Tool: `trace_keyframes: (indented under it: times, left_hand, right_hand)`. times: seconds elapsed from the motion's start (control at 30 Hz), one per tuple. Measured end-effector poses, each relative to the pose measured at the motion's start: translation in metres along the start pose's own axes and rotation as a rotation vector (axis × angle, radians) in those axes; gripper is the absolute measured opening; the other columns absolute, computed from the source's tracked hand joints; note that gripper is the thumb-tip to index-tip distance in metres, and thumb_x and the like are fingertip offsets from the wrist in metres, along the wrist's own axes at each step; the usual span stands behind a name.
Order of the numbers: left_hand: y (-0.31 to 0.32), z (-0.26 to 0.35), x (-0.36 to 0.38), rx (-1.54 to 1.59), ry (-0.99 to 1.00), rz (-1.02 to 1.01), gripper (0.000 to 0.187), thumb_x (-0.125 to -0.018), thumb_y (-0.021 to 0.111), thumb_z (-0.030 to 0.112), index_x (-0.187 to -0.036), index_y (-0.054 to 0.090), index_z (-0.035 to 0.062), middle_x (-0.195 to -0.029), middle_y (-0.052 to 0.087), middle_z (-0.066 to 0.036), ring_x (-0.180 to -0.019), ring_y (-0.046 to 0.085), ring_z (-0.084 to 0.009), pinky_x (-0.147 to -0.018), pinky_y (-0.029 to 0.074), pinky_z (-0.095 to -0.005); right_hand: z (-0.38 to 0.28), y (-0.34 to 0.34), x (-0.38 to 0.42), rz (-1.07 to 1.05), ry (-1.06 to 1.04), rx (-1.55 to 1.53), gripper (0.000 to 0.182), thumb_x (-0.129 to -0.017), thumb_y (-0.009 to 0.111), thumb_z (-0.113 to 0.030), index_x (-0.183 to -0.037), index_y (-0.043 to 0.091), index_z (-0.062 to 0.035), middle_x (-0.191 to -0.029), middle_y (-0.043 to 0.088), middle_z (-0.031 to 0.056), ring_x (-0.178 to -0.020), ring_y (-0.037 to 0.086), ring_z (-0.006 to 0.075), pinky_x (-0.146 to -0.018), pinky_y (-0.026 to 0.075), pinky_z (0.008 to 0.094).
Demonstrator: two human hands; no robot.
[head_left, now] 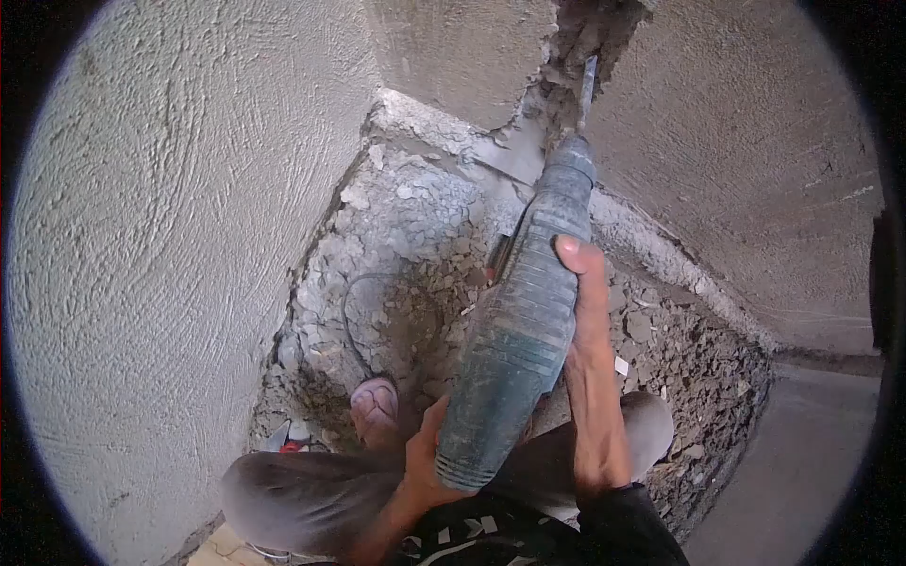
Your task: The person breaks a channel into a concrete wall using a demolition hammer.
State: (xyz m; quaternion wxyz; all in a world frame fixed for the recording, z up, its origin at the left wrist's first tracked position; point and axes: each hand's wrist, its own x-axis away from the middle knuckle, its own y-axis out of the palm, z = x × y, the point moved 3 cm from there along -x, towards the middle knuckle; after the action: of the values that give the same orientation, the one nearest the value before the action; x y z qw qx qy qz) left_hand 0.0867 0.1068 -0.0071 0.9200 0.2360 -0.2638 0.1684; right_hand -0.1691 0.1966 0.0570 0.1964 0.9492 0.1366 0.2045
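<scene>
A dusty green-grey demolition hammer [514, 330] lies slantwise across my view, its nose pointing up at the wall. From its nose extends a flat chisel bit [587, 90], whose tip overlaps the dark broken channel [604, 33] in the plaster. My right hand [587, 292] grips the right side of the body near the front, thumb on top. At the back end, my left hand [427, 457] is closed round the rear of the tool, its fingers mostly hidden beneath the housing.
Rough plastered walls rise on the left [179, 236] and right [746, 160]. Broken rubble [415, 208] covers the floor between them, with a cable [347, 316] looping over it. My sandalled foot [376, 401] rests on the debris. A small red item [294, 443] lies by my left knee.
</scene>
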Motion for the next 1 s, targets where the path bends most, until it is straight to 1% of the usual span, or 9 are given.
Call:
trace_keyframes:
  times: [0.03, 0.3, 0.37, 0.47, 0.6, 0.77, 0.83, 0.93, 1.0]
  left_hand:
    - [0.015, 0.025, 0.002, -0.498, 0.352, -0.127, 0.082, -0.070, 0.085, 0.023, -0.137, 0.041, 0.0041, -0.123, 0.062, -0.015, -0.110, 0.064, -0.0273, -0.092, 0.052, -0.0418]
    - [0.065, 0.046, -0.025, -0.604, 0.562, -0.157, 0.091, -0.068, 0.087, 0.020, -0.141, 0.035, 0.0041, -0.123, 0.061, -0.016, -0.110, 0.064, -0.0261, -0.096, 0.050, -0.0401]
    - [0.072, 0.034, -0.029, -0.695, 0.588, -0.187, 0.093, -0.067, 0.088, 0.018, -0.142, 0.034, 0.0033, -0.124, 0.061, -0.017, -0.110, 0.064, -0.0262, -0.097, 0.050, -0.0401]
    - [0.093, 0.028, -0.033, -0.249, 0.363, -0.104, 0.088, -0.067, 0.089, 0.021, -0.137, 0.039, 0.0016, -0.120, 0.063, -0.019, -0.108, 0.065, -0.0292, -0.095, 0.050, -0.0409]
    - [0.127, 0.041, -0.039, -0.535, 0.341, -0.074, 0.083, -0.067, 0.090, 0.028, -0.131, 0.044, 0.0005, -0.117, 0.063, -0.021, -0.107, 0.065, -0.0331, -0.091, 0.051, -0.0427]
    - [0.109, 0.028, -0.022, -0.862, 0.445, 0.074, 0.095, -0.067, 0.091, 0.030, -0.139, 0.038, -0.0016, -0.116, 0.064, -0.021, -0.103, 0.067, -0.0350, -0.091, 0.051, -0.0438]
    - [0.099, 0.047, -0.017, -0.596, 0.480, -0.024, 0.094, -0.068, 0.090, 0.028, -0.140, 0.037, -0.0018, -0.119, 0.063, -0.022, -0.104, 0.067, -0.0343, -0.092, 0.051, -0.0413]
    - [0.053, 0.029, -0.006, -0.336, 0.473, 0.011, 0.084, -0.068, 0.088, 0.025, -0.133, 0.041, -0.0007, -0.117, 0.060, -0.021, -0.103, 0.065, -0.0317, -0.087, 0.051, -0.0391]
    - [0.024, 0.030, 0.002, -0.884, 0.657, 0.026, 0.082, -0.068, 0.088, 0.020, -0.132, 0.041, -0.0004, -0.118, 0.061, -0.018, -0.097, 0.065, -0.0256, -0.083, 0.052, -0.0361]
  right_hand:
    - [-0.004, -0.003, 0.000, 0.034, -0.014, 0.028, 0.073, -0.076, 0.064, -0.054, -0.116, 0.056, 0.0070, -0.094, 0.065, 0.0203, -0.081, 0.069, 0.0321, -0.069, 0.058, 0.0431]
    - [-0.040, -0.024, -0.023, 0.196, 0.002, 0.006, 0.070, -0.075, 0.068, -0.050, -0.117, 0.056, 0.0054, -0.091, 0.065, 0.0201, -0.077, 0.068, 0.0311, -0.067, 0.059, 0.0408]
    - [-0.050, -0.019, -0.030, 0.124, 0.137, -0.082, 0.054, -0.077, 0.071, -0.038, -0.116, 0.057, -0.0020, -0.093, 0.062, 0.0124, -0.077, 0.063, 0.0222, -0.070, 0.054, 0.0369]
    - [-0.057, -0.029, -0.032, 0.096, 0.124, -0.164, 0.057, -0.077, 0.070, -0.039, -0.117, 0.058, -0.0002, -0.093, 0.063, 0.0157, -0.077, 0.065, 0.0262, -0.073, 0.057, 0.0420]
    - [-0.057, -0.048, -0.042, 0.074, 0.000, -0.208, 0.073, -0.071, 0.064, -0.051, -0.118, 0.055, 0.0031, -0.094, 0.063, 0.0228, -0.071, 0.065, 0.0362, -0.068, 0.057, 0.0524]
    - [-0.032, -0.050, -0.040, -0.118, -0.068, -0.419, 0.074, -0.071, 0.065, -0.051, -0.121, 0.053, 0.0033, -0.097, 0.062, 0.0226, -0.073, 0.065, 0.0346, -0.067, 0.056, 0.0519]
    - [-0.027, -0.041, -0.030, -0.080, 0.057, -0.222, 0.077, -0.069, 0.068, -0.053, -0.121, 0.053, 0.0031, -0.097, 0.063, 0.0213, -0.075, 0.066, 0.0330, -0.067, 0.057, 0.0495]
    - [0.009, -0.041, -0.021, -0.082, 0.082, -0.080, 0.071, -0.079, 0.068, -0.045, -0.130, 0.046, -0.0001, -0.116, 0.056, 0.0168, -0.107, 0.059, 0.0279, -0.088, 0.053, 0.0388]
    - [0.013, -0.011, -0.011, -0.137, 0.055, -0.145, 0.073, -0.079, 0.071, -0.042, -0.132, 0.043, 0.0003, -0.119, 0.054, 0.0168, -0.109, 0.057, 0.0267, -0.088, 0.052, 0.0365]
